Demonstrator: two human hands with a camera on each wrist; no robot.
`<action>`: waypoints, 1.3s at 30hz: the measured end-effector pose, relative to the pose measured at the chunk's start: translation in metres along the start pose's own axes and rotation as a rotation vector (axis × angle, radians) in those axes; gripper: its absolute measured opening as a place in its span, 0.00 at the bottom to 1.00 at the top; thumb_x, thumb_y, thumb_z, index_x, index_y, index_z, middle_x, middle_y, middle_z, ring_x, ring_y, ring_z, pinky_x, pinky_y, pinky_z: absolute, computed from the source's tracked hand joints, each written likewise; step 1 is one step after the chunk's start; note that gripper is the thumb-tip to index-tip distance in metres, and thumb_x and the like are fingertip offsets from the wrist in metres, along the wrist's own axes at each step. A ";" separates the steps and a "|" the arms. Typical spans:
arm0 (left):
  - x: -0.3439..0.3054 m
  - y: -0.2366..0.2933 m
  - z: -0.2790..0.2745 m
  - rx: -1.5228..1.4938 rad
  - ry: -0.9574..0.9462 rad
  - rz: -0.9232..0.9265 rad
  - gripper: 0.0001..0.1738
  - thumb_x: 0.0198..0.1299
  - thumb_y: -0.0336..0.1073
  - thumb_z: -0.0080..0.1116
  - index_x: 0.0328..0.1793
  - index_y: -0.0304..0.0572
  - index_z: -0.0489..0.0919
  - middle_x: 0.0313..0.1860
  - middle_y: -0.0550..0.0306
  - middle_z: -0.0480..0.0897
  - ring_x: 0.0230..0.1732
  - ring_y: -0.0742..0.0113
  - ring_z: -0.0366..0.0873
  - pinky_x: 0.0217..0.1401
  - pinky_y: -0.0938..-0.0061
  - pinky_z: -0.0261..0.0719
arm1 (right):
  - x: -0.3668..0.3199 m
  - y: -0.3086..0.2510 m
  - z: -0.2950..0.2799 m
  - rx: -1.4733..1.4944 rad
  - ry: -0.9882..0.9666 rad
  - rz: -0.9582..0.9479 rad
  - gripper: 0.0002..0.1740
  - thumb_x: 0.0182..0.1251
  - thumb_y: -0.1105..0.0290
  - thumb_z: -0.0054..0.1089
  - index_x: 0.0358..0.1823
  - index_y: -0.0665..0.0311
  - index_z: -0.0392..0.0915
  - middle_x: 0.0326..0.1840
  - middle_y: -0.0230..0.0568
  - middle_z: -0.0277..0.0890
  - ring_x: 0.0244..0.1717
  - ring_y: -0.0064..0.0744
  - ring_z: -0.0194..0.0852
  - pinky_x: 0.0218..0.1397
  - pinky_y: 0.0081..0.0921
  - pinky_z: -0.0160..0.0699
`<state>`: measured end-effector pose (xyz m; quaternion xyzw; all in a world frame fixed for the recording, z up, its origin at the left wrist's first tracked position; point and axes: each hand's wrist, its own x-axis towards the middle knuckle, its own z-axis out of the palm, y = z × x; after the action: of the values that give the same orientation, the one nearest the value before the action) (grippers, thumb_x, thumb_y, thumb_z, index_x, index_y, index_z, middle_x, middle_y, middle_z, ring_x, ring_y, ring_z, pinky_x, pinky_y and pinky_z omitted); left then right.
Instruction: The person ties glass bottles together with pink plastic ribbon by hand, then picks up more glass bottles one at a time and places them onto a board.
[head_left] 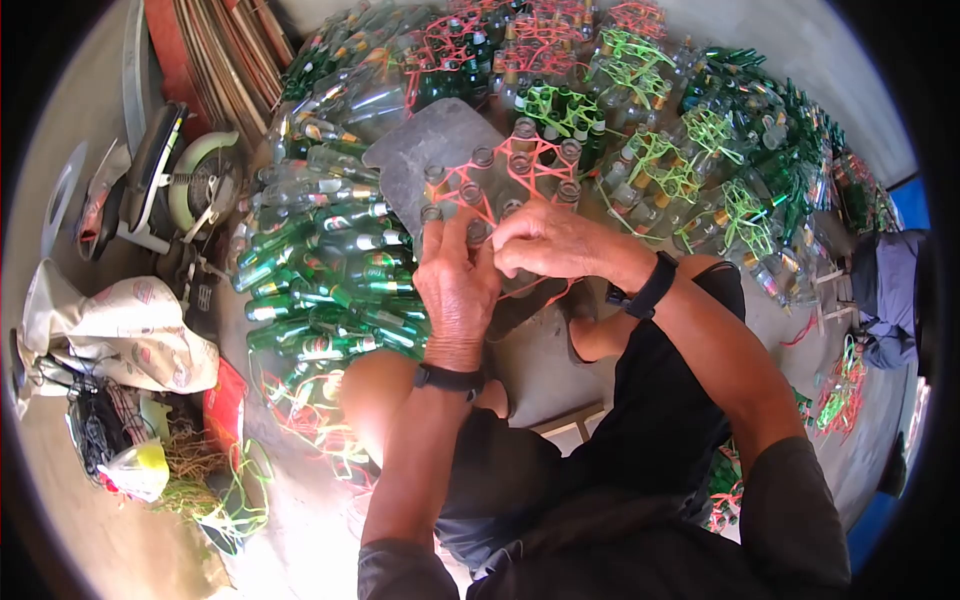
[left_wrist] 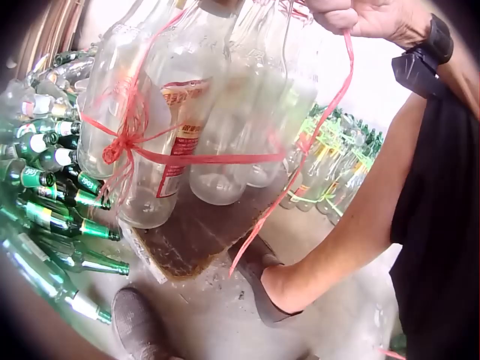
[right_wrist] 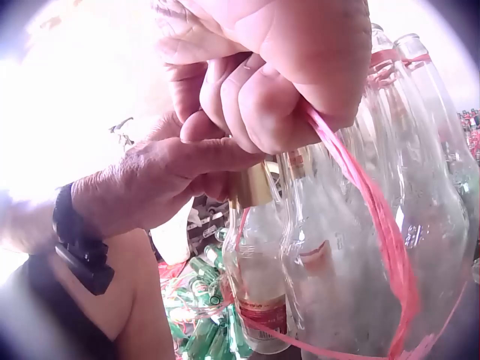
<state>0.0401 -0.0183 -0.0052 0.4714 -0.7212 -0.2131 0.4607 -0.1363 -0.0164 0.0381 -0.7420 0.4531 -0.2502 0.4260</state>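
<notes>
A bundle of clear glass bottles (left_wrist: 214, 161) stands upright on a low slab (head_left: 415, 165) in front of the person. Red plastic twine (left_wrist: 202, 159) circles the bottles' lower bodies, knotted on one side, and more twine weaves between the necks in the head view. My right hand (head_left: 560, 240) is curled tightly round a strand of this twine (right_wrist: 379, 217), which hangs down from the fist along the bottles. Beside it, my left hand (head_left: 455, 285) grips the gold-wrapped neck (right_wrist: 253, 186) of a near bottle, its fingertips partly hidden by the right hand.
Green bottles (head_left: 330, 270) lie piled on the left. Bundles tied with green twine (head_left: 650, 150) stand behind and to the right. A scooter-like vehicle (head_left: 160, 180) and a cloth sack (head_left: 145, 335) are at far left. Loose twine (head_left: 840, 385) hangs at far right.
</notes>
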 end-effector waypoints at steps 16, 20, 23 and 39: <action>-0.007 0.000 -0.005 0.007 0.008 0.056 0.25 0.58 0.23 0.67 0.63 0.46 0.86 0.51 0.48 0.82 0.36 0.59 0.88 0.40 0.68 0.87 | -0.006 -0.008 0.005 -0.132 0.215 -0.133 0.11 0.67 0.72 0.57 0.28 0.71 0.72 0.21 0.51 0.65 0.22 0.37 0.65 0.30 0.40 0.68; -0.007 0.003 -0.003 0.066 0.056 0.079 0.23 0.58 0.23 0.67 0.61 0.49 0.88 0.50 0.47 0.83 0.36 0.55 0.86 0.39 0.66 0.85 | -0.002 -0.009 -0.001 -0.126 0.181 -0.119 0.10 0.67 0.73 0.57 0.28 0.71 0.72 0.21 0.50 0.65 0.22 0.32 0.64 0.29 0.37 0.68; -0.006 0.002 0.000 0.060 0.091 0.081 0.17 0.58 0.28 0.69 0.55 0.51 0.89 0.49 0.48 0.83 0.36 0.51 0.86 0.36 0.62 0.84 | 0.000 -0.010 -0.004 -0.106 0.168 -0.114 0.10 0.68 0.72 0.57 0.29 0.70 0.75 0.21 0.46 0.65 0.22 0.28 0.64 0.28 0.35 0.67; 0.001 0.008 -0.005 0.042 0.082 0.141 0.08 0.61 0.31 0.69 0.46 0.47 0.90 0.50 0.53 0.85 0.38 0.48 0.87 0.39 0.59 0.85 | 0.003 -0.016 -0.031 -0.183 0.130 -0.061 0.13 0.73 0.67 0.59 0.33 0.70 0.82 0.21 0.31 0.70 0.25 0.18 0.63 0.29 0.27 0.63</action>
<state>0.0406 -0.0150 0.0041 0.4373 -0.7375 -0.1456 0.4936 -0.1517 -0.0281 0.0675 -0.7734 0.4780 -0.2682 0.3184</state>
